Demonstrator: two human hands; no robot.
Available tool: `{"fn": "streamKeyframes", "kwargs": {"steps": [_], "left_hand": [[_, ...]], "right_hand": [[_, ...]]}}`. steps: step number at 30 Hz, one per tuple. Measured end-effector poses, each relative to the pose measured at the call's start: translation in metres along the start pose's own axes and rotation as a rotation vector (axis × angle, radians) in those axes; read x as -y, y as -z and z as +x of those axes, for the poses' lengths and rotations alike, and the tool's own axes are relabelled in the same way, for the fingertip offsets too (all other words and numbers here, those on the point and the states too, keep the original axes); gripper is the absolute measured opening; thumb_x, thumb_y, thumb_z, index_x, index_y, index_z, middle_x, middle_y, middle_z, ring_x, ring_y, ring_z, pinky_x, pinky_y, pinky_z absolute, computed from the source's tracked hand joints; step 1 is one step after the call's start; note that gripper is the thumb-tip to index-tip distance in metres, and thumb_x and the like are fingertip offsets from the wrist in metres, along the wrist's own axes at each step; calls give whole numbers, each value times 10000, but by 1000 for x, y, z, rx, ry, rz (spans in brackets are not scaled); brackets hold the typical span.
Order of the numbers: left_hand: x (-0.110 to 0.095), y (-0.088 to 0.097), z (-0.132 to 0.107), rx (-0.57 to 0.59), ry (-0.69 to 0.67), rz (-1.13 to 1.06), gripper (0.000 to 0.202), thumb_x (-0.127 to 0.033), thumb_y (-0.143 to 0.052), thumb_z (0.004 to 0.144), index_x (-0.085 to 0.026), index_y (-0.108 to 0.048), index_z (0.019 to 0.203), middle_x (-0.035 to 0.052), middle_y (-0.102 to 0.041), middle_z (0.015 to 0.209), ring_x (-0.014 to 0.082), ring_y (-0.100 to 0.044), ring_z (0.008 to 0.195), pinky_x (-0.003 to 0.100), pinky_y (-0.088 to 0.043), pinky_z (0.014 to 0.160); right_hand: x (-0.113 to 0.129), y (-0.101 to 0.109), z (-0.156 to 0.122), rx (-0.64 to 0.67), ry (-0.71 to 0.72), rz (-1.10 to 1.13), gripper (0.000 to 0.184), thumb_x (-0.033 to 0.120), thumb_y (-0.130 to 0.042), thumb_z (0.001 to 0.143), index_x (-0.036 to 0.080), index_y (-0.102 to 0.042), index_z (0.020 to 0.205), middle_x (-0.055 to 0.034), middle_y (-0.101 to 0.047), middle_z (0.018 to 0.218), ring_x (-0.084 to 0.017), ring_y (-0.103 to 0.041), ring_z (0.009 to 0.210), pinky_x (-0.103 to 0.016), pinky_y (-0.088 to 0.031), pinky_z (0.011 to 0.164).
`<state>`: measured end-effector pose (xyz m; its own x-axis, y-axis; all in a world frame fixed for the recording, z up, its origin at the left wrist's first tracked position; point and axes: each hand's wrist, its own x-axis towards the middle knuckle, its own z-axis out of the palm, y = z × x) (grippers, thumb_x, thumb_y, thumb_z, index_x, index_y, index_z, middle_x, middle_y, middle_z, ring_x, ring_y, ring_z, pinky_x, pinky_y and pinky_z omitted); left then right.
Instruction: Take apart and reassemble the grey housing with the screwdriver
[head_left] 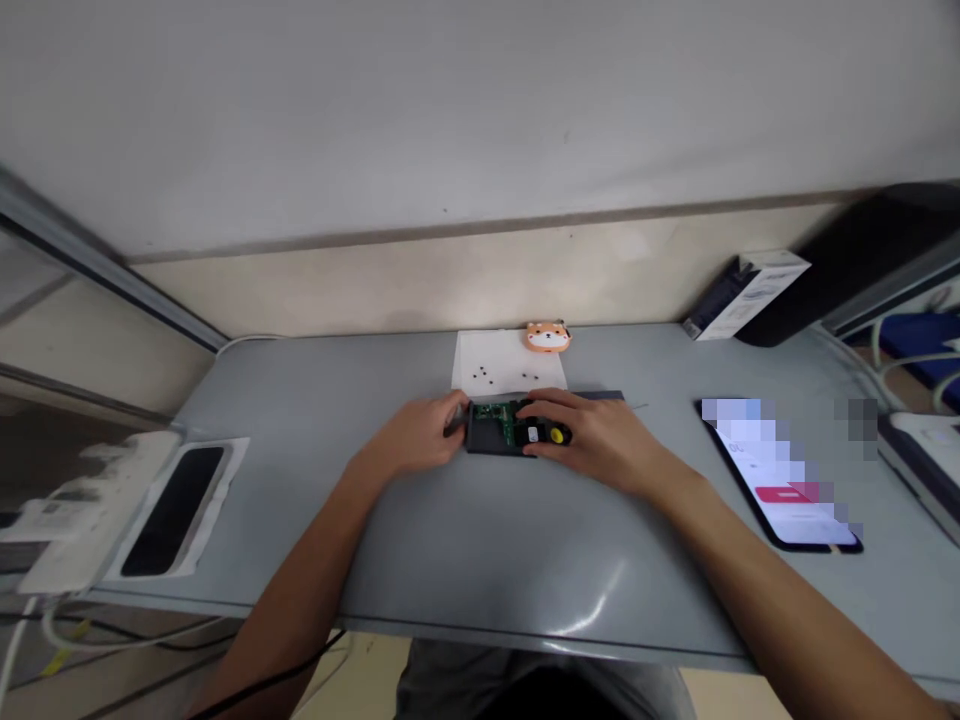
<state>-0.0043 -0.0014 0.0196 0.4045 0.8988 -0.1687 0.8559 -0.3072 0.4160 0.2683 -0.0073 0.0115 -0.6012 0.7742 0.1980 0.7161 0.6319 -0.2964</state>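
A small dark device [491, 436] with its cover off lies in the middle of the grey table [480, 540], its green circuit board [496, 412] exposed. My left hand [416, 435] is closed on the device's left end. My right hand [600, 435] rests over its right end, fingers curled round a black tool with a yellow end [546, 434]. Just behind the device a white sheet [508, 365] carries several tiny dark screws [484, 375].
An orange animal-shaped object [548, 336] sits at the sheet's far edge. A lit phone [780, 470] lies to the right, a black screen panel [174, 508] on white backing to the left. A boxed item [746, 293] and a black unit [862, 262] stand far right.
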Motion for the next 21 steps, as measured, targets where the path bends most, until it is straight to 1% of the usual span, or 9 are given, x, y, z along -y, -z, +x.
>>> {"fn": "streamKeyframes", "kwargs": {"steps": [4,7,11,14,16,17,19,21], "left_hand": [[0,2,0,-4,-29,49,148,-291,-493,966,-230,-627,953,5,-654,747,190,-555,636,301,-374,640],[-3,6,-1,-4,-29,62,159,-276,-498,967,-237,-635,897,-3,-638,703,191,-560,630,303,-382,648],[-7,11,-3,17,-25,71,178,-284,-503,973,-237,-658,899,7,-673,739,201,-591,657,307,-407,671],[-7,12,-4,14,-27,69,192,-301,-502,976,-240,-682,946,19,-715,807,210,-626,702,308,-440,706],[-5,11,-3,-35,-16,81,216,-321,-490,993,-242,-689,1019,25,-728,830,220,-648,726,316,-469,739],[-5,10,-3,-79,-1,93,237,-329,-474,1008,-239,-684,1071,29,-730,835,226,-658,736,324,-483,755],[-4,5,-2,-197,29,110,285,-337,-438,1041,-227,-660,1181,43,-733,862,240,-682,778,344,-511,796],[-6,-1,0,-313,8,106,314,-339,-428,1061,-211,-635,1259,67,-746,948,249,-704,861,364,-532,865]], "right_hand": [[3,0,-1,77,-4,-78,291,378,-720,959,282,-741,1233,-36,-765,1353,-251,-790,839,-334,-476,580],[5,2,-1,104,-9,-95,327,396,-754,937,277,-741,1241,-37,-764,1351,-259,-786,837,-335,-438,561],[8,6,-3,131,2,-101,320,401,-762,932,283,-749,1229,-43,-783,1291,-250,-775,802,-329,-412,549],[9,6,-4,137,5,-102,286,405,-722,963,272,-753,1214,-38,-795,1240,-245,-773,770,-331,-419,543],[9,5,-4,88,4,-83,295,429,-678,990,264,-748,1224,-53,-789,1252,-244,-774,774,-336,-450,553],[10,5,-4,40,-3,-62,305,433,-652,1005,265,-742,1242,-63,-779,1276,-242,-776,786,-339,-474,567],[10,9,-5,-105,-39,12,302,406,-590,1036,274,-733,1267,-77,-765,1303,-233,-778,834,-345,-529,618],[10,16,-6,-297,-89,125,283,348,-524,1057,271,-745,1215,-80,-783,1222,-219,-775,882,-344,-567,692]]}}
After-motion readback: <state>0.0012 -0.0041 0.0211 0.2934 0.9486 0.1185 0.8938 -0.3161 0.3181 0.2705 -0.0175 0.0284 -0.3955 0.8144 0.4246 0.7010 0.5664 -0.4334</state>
